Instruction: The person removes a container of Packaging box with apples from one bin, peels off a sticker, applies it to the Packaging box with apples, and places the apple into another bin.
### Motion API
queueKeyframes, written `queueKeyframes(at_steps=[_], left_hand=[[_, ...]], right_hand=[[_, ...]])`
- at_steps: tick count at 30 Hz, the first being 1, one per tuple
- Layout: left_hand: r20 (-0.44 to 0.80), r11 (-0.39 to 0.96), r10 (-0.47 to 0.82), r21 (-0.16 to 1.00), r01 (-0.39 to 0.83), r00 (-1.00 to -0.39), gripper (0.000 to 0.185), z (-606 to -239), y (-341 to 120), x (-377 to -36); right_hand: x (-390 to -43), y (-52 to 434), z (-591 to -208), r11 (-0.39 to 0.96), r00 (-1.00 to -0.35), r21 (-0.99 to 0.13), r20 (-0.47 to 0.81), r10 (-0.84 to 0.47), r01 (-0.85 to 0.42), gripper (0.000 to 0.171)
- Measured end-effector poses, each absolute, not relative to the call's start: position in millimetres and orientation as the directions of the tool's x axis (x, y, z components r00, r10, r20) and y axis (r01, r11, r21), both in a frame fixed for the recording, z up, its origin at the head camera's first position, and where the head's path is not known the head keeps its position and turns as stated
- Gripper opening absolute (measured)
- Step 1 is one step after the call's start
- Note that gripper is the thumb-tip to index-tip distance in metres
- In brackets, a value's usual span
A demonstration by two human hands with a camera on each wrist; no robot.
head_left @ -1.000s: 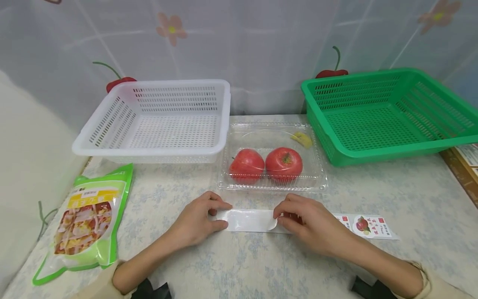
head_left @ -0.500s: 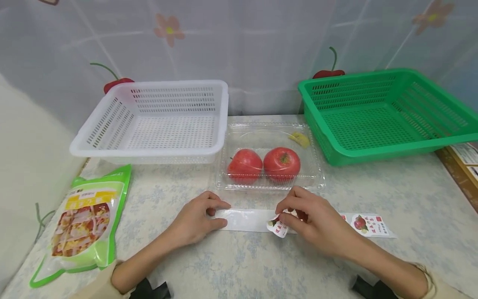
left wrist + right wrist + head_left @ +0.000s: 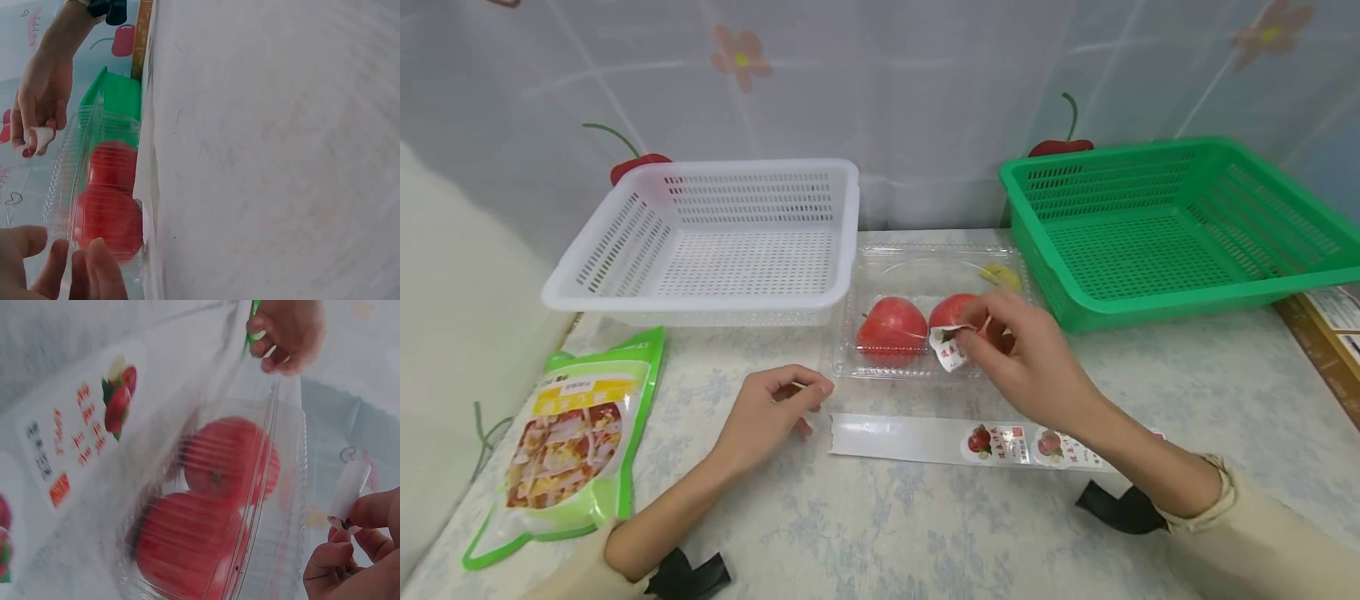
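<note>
My right hand [image 3: 1026,354] pinches a curled white sticker [image 3: 949,348] printed with fruit and red lettering, held up over the clear plastic box [image 3: 917,268]. The sticker [image 3: 350,490] bends upward from thumb and finger in the right wrist view. Inside the box, whose lid is down, lie two red apples [image 3: 891,325]; the right one is partly hidden behind hand and sticker. In front of the box lies a strip of sticker backing [image 3: 887,437], bare at its left end, with printed stickers to the right. My left hand [image 3: 767,421] hovers near its left end, fingers loosely bent, holding nothing.
A white basket [image 3: 700,304] stands behind on the left, a green basket [image 3: 1120,312] on the right beside the box. A green food bag [image 3: 568,450] lies at the far left. Something yellowish [image 3: 1002,276] shows at the box's back right corner.
My right hand has peeled a sticker off the strip and moved it up and back over the box. My left hand has let go of the strip's left end and drawn back leftward.
</note>
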State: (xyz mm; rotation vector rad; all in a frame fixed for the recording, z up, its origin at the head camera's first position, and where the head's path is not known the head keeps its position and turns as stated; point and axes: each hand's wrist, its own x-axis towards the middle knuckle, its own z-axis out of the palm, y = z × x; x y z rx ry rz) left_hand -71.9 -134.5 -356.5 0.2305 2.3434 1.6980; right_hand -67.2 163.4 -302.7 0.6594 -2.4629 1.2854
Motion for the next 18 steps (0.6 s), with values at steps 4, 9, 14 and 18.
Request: queueKeyframes(at_steps=[4,9,14,18], left_hand=[[0.026,0.159,0.182,0.986,0.055,-0.983,0.025,-354,-131,-71],[0.120,0.117,0.236,0.982,0.151,-0.964,0.045,-354,-128,-73],[0.116,0.153,0.299,0.974,0.168,-0.947,0.048,-352,-121,-77],[0.082,0.127,0.307,0.984,0.126,-0.948,0.040,-351,-116,-83]], right_hand=[[-87,162,-299,0.497,-0.871,-0.716,0.420,-0.253,-0.490,0.009],[-111,163,-296,0.529,-0.890,-0.715,0.365,-0.274,-0.456,0.008],[-127,159,-300,0.553,-0.908,-0.722,0.301,-0.290,-0.416,0.008],[-132,157,-305,0.567,-0.918,-0.725,0.270,-0.288,-0.392,0.006]])
